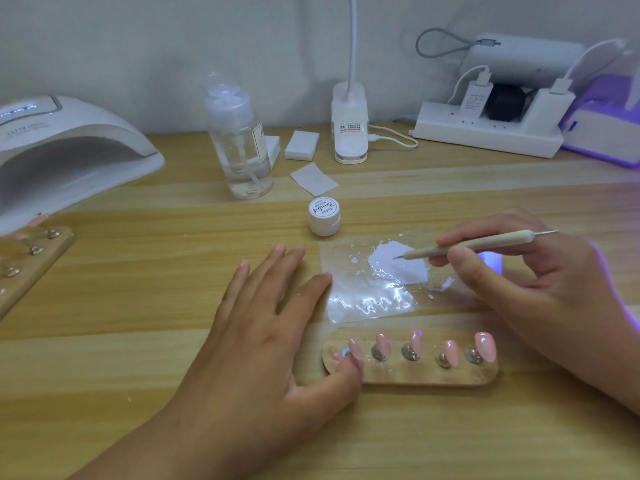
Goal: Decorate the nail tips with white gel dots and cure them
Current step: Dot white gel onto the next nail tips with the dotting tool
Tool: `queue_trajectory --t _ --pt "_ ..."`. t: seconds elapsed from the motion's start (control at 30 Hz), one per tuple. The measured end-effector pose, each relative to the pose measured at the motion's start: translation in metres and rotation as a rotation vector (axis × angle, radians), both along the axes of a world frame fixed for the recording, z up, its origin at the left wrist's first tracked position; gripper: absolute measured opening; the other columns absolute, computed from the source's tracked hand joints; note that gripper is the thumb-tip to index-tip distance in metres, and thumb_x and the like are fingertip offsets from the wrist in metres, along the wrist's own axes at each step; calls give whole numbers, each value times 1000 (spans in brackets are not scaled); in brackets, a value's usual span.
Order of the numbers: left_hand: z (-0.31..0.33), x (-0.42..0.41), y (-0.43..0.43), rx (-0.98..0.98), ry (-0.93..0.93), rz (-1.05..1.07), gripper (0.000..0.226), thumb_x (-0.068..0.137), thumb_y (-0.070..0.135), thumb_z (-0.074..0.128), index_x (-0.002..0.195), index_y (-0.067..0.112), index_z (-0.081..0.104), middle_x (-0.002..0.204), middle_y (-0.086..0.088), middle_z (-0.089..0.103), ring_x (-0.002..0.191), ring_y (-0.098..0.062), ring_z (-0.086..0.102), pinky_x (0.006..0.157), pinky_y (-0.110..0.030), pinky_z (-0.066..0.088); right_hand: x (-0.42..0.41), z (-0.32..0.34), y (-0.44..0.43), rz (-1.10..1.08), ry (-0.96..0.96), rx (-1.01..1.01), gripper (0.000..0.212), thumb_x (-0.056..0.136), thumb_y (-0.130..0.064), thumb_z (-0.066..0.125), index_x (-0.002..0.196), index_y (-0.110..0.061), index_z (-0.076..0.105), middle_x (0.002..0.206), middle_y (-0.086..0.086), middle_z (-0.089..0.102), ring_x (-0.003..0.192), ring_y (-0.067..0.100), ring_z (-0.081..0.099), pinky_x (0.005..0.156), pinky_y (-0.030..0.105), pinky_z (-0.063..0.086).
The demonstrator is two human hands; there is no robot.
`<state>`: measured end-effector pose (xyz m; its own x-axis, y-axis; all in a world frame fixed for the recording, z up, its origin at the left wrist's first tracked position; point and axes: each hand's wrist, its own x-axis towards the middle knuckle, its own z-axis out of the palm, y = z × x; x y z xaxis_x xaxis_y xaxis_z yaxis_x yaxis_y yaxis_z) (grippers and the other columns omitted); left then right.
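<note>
Pinching the dotting tool [474,243] in my right hand [540,289], I hold its tip at the white gel [394,261] on the film [367,303] to load it, while my flat, straight-fingered left hand [263,327] presses its thumb on the wooden holder [415,375] so the pink nail tips [450,351] sit steady just beside.

One word can be read
The small white gel jar [323,216] has "Painted" in script on its lid; the lamp base [349,133] label is blurred.

Right hand [540,285] pinches dotting pen [474,243], tip on white gel [398,261]; left hand [277,327] flat at 9 o'clock, thumb touching nail holder [415,374].
</note>
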<state>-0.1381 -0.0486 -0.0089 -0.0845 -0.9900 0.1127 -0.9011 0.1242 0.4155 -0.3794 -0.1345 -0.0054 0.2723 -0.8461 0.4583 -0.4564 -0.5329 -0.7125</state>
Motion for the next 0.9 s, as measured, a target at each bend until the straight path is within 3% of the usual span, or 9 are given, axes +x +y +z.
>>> queue_trajectory --t 0.9 --pt "-2 1 0 -9 1 -9 77 73 74 33 143 42 36 159 21 13 145 9 -11 121 -26 -6 0 -1 -2 -18 -9 3 12 85 -46 60 90 -39 69 99 -20 68 102 2 63 87 5 40"
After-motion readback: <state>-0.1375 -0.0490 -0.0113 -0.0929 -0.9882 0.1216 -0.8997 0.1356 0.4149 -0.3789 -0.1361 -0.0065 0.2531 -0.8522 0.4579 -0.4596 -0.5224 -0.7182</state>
